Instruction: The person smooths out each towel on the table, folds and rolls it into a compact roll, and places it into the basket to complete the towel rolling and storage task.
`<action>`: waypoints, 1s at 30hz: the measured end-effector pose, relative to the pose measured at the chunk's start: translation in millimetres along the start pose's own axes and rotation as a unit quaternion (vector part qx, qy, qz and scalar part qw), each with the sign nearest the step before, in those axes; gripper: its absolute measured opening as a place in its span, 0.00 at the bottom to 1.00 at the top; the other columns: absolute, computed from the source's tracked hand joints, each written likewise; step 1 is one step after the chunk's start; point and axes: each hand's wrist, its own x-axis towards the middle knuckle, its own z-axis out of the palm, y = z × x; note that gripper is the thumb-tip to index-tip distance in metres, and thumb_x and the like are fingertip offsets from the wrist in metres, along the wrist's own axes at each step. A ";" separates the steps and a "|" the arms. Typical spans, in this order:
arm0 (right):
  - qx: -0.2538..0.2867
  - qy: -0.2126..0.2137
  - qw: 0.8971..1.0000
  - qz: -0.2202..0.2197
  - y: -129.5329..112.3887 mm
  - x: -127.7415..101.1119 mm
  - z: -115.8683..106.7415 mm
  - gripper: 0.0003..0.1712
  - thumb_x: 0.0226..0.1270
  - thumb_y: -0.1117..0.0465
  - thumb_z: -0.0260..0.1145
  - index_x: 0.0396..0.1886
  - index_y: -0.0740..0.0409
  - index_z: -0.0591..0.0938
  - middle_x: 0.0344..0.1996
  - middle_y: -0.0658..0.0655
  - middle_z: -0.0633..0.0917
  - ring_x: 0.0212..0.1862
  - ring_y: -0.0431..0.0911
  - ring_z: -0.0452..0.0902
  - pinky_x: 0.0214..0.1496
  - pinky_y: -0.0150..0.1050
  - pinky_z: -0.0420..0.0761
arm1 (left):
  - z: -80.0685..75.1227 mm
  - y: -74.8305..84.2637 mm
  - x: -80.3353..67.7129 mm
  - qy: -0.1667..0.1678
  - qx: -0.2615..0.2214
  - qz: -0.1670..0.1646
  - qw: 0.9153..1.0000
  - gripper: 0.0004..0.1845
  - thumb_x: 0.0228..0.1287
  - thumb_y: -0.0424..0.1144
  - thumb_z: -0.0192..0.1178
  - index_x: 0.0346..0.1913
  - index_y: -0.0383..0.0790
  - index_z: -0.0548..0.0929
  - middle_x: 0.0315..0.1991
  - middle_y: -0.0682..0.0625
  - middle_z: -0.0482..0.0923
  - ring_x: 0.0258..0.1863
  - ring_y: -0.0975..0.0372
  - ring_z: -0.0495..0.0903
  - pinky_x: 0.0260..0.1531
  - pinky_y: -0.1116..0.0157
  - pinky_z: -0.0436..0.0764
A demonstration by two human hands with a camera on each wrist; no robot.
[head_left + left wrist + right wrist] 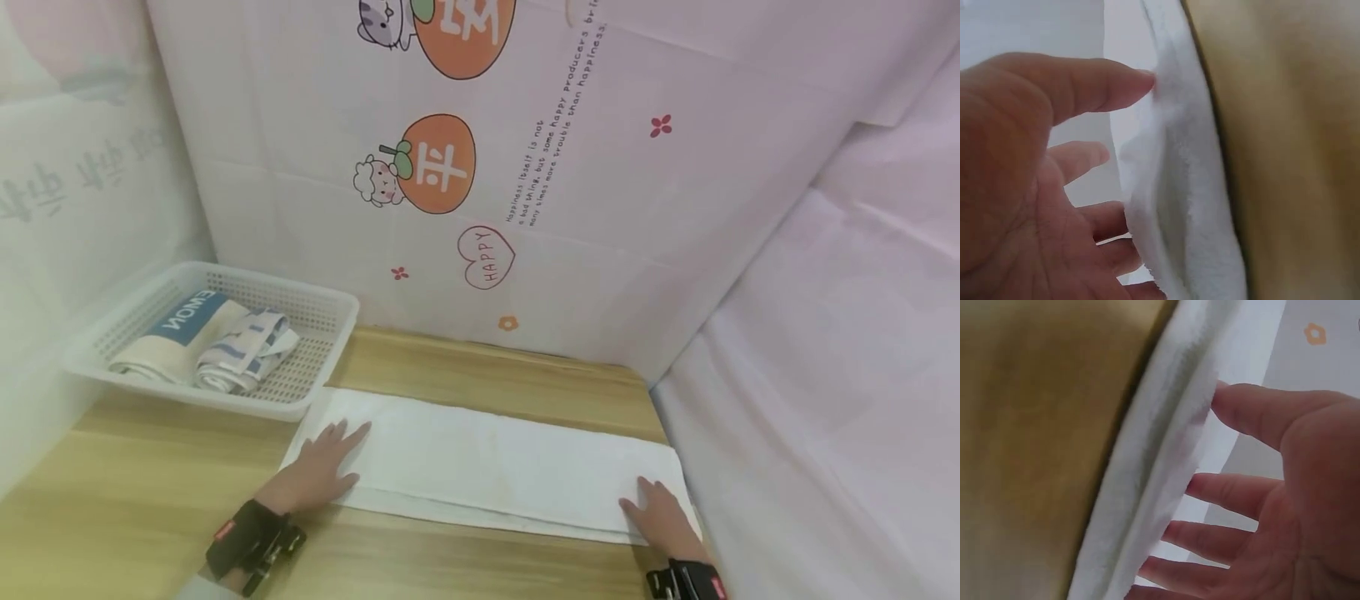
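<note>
A white towel (487, 467), folded into a long strip, lies flat across the wooden table. My left hand (318, 467) rests on its left end, fingers spread and thumb near the front edge. At the right end my right hand (660, 517) touches the towel with its fingers extended. In the left wrist view the thumb (1110, 84) meets the towel's folded edge (1191, 144), where the layers part slightly. The right wrist view has the fingertips (1194, 484) along the towel's edge (1154, 437), with two layers showing.
A white plastic basket (322, 367) stands at the back left, holding a rolled cream cloth (161, 350) with a blue patch and a rolled blue-striped cloth (243, 350). Printed white sheets (570, 275) hang behind and at both sides of the wooden table (172, 475).
</note>
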 end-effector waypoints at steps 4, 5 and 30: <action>0.009 -0.004 1.000 -0.008 0.9 18.8 -5.5 0.41 0.76 0.50 0.58 0.68 0.84 0.63 0.66 0.85 0.64 0.69 0.79 0.56 0.72 0.70 0.60 | -2.4 -1.5 17.5 -0.019 0.002 -0.008 1.000 0.36 0.67 0.42 0.61 0.75 0.33 0.65 0.74 0.19 0.48 0.74 0.26 0.48 0.65 0.22 0.46; 0.008 0.001 1.000 -0.014 0.3 22.6 -6.7 0.40 0.77 0.50 0.58 0.68 0.84 0.63 0.66 0.86 0.64 0.69 0.80 0.56 0.72 0.70 0.59 | -3.4 -1.5 21.5 -0.019 0.003 -0.008 1.000 0.36 0.66 0.43 0.61 0.74 0.32 0.66 0.74 0.18 0.47 0.74 0.25 0.47 0.65 0.22 0.45; 0.112 0.047 0.981 -0.153 -105.0 10.0 13.4 0.07 0.56 0.68 0.72 0.29 0.52 0.84 0.28 0.45 0.80 0.33 0.38 0.75 0.37 0.35 0.78 | 6.5 35.3 25.0 0.142 0.161 0.137 0.967 0.06 0.56 0.36 0.70 0.32 0.47 0.81 0.28 0.58 0.78 0.32 0.63 0.71 0.37 0.63 0.76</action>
